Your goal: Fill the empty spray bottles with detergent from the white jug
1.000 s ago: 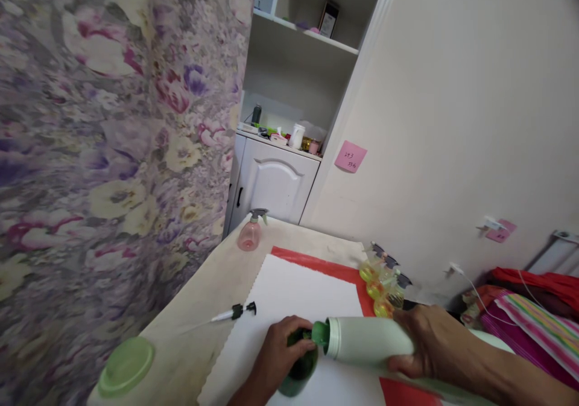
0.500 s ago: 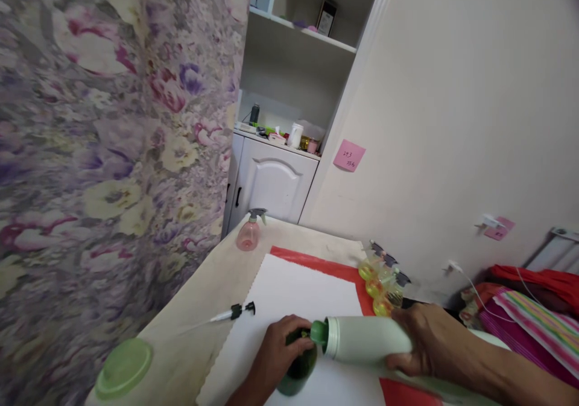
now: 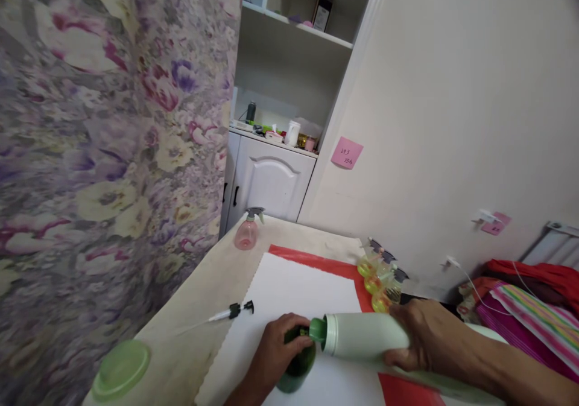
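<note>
My left hand (image 3: 281, 347) is wrapped round the neck of a dark green bottle (image 3: 298, 367), which stands on a white sheet (image 3: 289, 291). With my right hand (image 3: 418, 336) I grip a pale green bottle (image 3: 366, 335) lying tipped on its side in the air. Its open mouth points left at the top of the dark bottle. Something green (image 3: 317, 330) bridges the two mouths; whether it is liquid or a spout, I cannot tell. A pump head (image 3: 233, 310) with a black top and a clear tube lies left of the sheet.
A pale green lid (image 3: 121, 367) is at the lower left. One pink spray bottle (image 3: 246, 234) stands at the table's far left corner. Several spray bottles with yellow liquid (image 3: 380, 282) line the right side, near a red sheet (image 3: 316, 261). A floral curtain (image 3: 113, 152) hangs on the left.
The view has shifted slightly. Both hands keep their holds, and the pale green bottle stays tipped at the dark bottle's top.
</note>
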Available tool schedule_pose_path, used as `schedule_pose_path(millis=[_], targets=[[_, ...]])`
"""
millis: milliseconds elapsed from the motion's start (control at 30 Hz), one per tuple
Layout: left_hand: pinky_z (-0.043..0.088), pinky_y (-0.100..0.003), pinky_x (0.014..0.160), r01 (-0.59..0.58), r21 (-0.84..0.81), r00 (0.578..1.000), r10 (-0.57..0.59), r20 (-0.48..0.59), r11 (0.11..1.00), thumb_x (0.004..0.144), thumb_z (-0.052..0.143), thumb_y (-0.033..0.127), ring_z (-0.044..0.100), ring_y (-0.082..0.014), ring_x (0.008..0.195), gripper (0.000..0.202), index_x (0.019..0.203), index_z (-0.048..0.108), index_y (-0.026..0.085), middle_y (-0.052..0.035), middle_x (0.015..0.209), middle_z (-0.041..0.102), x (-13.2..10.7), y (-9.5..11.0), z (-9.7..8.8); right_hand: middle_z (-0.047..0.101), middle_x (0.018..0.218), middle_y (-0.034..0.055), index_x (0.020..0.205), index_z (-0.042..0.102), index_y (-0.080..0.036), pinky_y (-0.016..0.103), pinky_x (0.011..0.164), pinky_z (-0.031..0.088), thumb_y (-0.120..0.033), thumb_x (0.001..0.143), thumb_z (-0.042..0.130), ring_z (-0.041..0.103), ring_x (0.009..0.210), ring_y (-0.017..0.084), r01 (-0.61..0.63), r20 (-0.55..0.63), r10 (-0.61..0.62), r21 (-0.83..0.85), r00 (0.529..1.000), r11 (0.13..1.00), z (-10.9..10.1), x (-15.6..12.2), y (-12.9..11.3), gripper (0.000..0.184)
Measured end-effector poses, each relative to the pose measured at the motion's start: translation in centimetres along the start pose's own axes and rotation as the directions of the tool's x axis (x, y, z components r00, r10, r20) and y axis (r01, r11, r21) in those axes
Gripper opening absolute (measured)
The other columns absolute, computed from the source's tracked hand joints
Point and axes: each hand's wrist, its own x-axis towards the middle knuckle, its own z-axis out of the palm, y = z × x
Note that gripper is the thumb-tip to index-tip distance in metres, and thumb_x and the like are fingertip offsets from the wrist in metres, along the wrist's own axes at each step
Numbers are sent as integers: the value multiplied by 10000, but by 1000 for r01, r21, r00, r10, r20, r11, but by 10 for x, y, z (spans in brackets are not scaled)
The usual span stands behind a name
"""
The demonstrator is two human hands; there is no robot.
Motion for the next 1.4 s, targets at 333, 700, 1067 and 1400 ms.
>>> schedule_pose_path(millis=[333, 700, 1067, 1400], targets=[[476, -287, 816, 18, 2, 1000, -18, -4, 1000, 691, 657, 148, 675, -208, 858, 191, 842, 749, 221, -17, 865, 759, 2, 1, 0, 735, 697, 122, 742, 668, -174, 289, 521, 313, -645, 729, 601, 698, 623, 293, -17, 32, 17, 6, 999, 1000, -6, 1, -4, 475], [478, -300, 831, 24, 14, 1000, -24, -4, 1000, 690, 662, 155, 674, -220, 869, 197, 856, 750, 216, -30, 882, 767, 2, 3, 0, 738, 708, 117, 749, 666, -184, 295, 516, 308, -634, 742, 593, 705, 640, 308, -7, 12, 7, -21, 1000, 1000, -8, -1, -4, 456], [479, -307, 823, 26, 18, 1000, -27, 2, 999, 691, 656, 165, 672, -219, 852, 192, 852, 747, 218, -29, 872, 764, 2, 1, 0, 743, 728, 134, 761, 675, -175, 300, 517, 329, -592, 726, 631, 708, 652, 316, -21, 45, 21, -18, 999, 1000, -11, 3, -5, 421], [481, -306, 832, 23, 27, 1000, -23, 0, 999, 693, 657, 174, 672, -221, 865, 187, 852, 741, 224, -26, 873, 764, 1, 3, 1, 736, 699, 123, 750, 668, -179, 299, 503, 295, -572, 721, 648, 706, 624, 314, -7, 15, 8, -27, 1000, 1000, -7, 1, -1, 395]])
